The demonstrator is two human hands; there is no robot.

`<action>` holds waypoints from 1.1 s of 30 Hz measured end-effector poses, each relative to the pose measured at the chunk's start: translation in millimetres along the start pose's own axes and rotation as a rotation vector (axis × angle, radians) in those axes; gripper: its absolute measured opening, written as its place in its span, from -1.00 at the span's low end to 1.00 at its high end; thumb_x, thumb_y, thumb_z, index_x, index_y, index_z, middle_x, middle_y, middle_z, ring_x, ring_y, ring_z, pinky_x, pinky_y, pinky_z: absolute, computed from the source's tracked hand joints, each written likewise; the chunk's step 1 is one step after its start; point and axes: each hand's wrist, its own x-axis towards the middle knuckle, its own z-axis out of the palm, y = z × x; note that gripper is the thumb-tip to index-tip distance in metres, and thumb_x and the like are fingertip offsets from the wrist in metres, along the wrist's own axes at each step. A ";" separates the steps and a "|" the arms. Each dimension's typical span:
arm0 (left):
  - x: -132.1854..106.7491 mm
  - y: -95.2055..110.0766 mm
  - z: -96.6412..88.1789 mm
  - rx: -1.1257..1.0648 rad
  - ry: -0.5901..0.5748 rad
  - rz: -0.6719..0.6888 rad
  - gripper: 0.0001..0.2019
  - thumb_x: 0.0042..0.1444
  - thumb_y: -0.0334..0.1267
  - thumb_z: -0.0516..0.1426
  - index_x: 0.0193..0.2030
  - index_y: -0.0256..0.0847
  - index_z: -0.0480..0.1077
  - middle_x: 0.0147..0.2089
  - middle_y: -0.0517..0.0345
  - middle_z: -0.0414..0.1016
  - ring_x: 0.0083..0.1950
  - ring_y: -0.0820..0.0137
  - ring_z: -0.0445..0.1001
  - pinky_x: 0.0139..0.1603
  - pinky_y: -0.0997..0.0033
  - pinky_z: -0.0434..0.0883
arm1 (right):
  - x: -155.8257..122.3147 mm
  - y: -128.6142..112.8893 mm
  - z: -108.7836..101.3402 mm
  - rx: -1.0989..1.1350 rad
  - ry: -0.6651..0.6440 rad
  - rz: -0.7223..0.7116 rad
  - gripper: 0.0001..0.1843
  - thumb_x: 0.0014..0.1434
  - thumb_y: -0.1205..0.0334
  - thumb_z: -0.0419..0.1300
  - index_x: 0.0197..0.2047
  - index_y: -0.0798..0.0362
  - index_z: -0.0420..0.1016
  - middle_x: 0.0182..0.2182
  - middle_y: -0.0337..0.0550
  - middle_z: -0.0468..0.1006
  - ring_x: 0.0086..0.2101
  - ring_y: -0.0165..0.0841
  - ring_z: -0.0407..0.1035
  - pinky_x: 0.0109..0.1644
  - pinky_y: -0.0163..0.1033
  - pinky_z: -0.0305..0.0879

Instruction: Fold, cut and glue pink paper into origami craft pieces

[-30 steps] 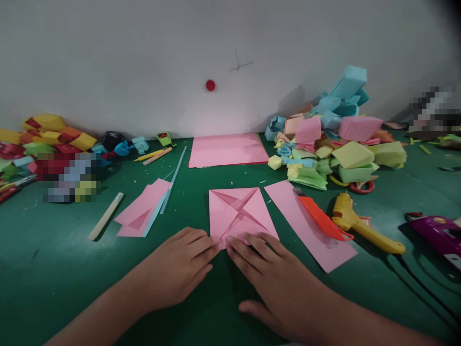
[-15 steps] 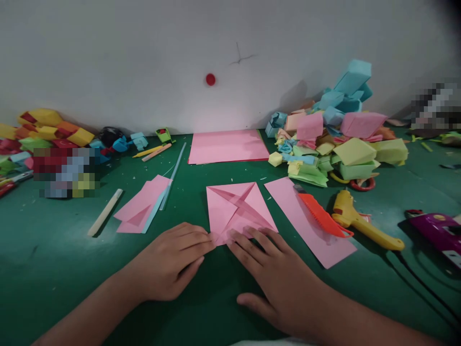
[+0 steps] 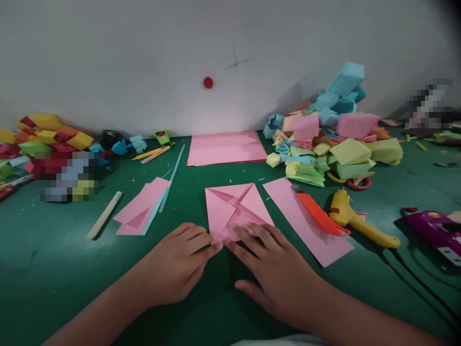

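A square of pink paper [image 3: 235, 206] lies on the green table, its sides folded inward so that creased flaps cross at the middle. My left hand [image 3: 185, 262] is closed, fingers curled together, with the fingertips at the paper's near left corner. My right hand [image 3: 273, 266] is spread with several fingertips flat on the near edge of the sheet and the thumb held apart on the table side. The fingertips of both hands almost meet at the near edge and cover part of it.
Right of the square lies a pink strip [image 3: 288, 211] under an orange cutter [image 3: 320, 216], beside a yellow glue gun [image 3: 351, 218]. Pink scraps [image 3: 139, 206] and a glue stick [image 3: 105, 215] lie left. Pink sheets [image 3: 226, 148] and folded paper pieces [image 3: 351, 149] sit by the wall.
My left fingertips have slid slightly right along the near edge, toward my right hand. The right hand stays spread on the paper. The view has shifted a little.
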 end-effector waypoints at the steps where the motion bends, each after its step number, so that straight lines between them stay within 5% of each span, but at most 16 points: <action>1: 0.4 0.8 -0.4 -0.001 -0.003 -0.008 -0.70 0.30 -0.44 0.03 0.08 -0.26 0.47 -0.05 -0.06 0.51 0.01 0.15 0.44 0.06 0.06 0.38 | -0.2 -0.1 0.0 -0.046 0.029 -0.002 -0.38 0.45 -0.17 -0.14 0.44 -0.08 0.18 0.40 -0.16 0.25 0.30 -0.01 0.11 0.35 0.24 -0.12; 9: 1.7 3.0 -1.4 -0.041 0.013 -0.044 -0.70 0.31 -0.44 0.02 0.07 -0.22 0.48 -0.08 -0.02 0.48 -0.01 0.15 0.42 0.05 0.04 0.33 | -16.0 15.8 -8.0 -0.245 0.176 0.072 -0.60 0.42 0.03 0.03 0.24 -0.21 0.46 0.43 -0.24 0.16 0.31 0.03 0.11 0.29 0.28 -0.14; 20: 0.0 1.5 -0.3 -0.046 0.009 -0.047 -0.68 0.30 -0.46 0.02 0.10 -0.21 0.48 -0.04 -0.05 0.49 0.02 0.15 0.44 0.06 0.04 0.36 | -47.7 45.7 -18.3 -0.269 0.183 0.221 -0.57 0.39 0.21 -0.02 0.18 -0.27 0.53 0.46 -0.28 0.08 0.33 0.11 0.06 0.25 0.40 0.03; 33: 0.1 -0.5 2.2 -0.051 0.066 -0.012 -0.68 0.29 -0.48 0.03 0.10 -0.23 0.48 -0.06 -0.06 0.50 0.01 0.18 0.46 0.04 0.08 0.42 | -49.3 56.8 -18.9 -0.128 0.155 0.186 -0.57 0.41 0.20 0.00 0.26 -0.21 0.47 0.42 -0.27 0.19 0.27 0.00 0.17 0.20 0.21 0.24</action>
